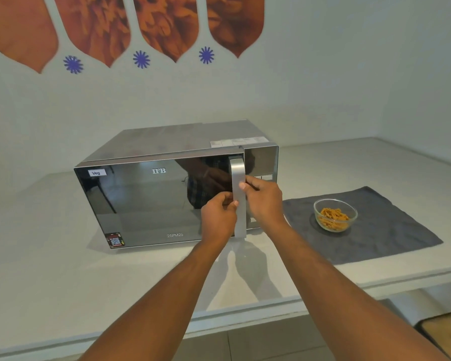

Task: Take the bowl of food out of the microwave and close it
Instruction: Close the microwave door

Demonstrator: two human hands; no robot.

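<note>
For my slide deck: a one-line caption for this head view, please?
Both hands, left hand and right hand, on the shut microwave's handle; bowl of food on the grey cloth.

A pale, off-white bench (63,269) runs along the wall and turns a corner at the far right, its front edge a rounded lip. On it, towards the back and a little left of middle, stands a mirror-fronted microwave (146,201), door shut, set at a slight angle to the bench edge. Just beside it on the right lies a dark grey cloth mat (391,238), spread flat but slightly rumpled, its near corner close to the bench's front edge. A clear glass bowl (335,215) of orange-brown food strips sits upright on the mat, towards its left half, apart from the microwave.
</note>
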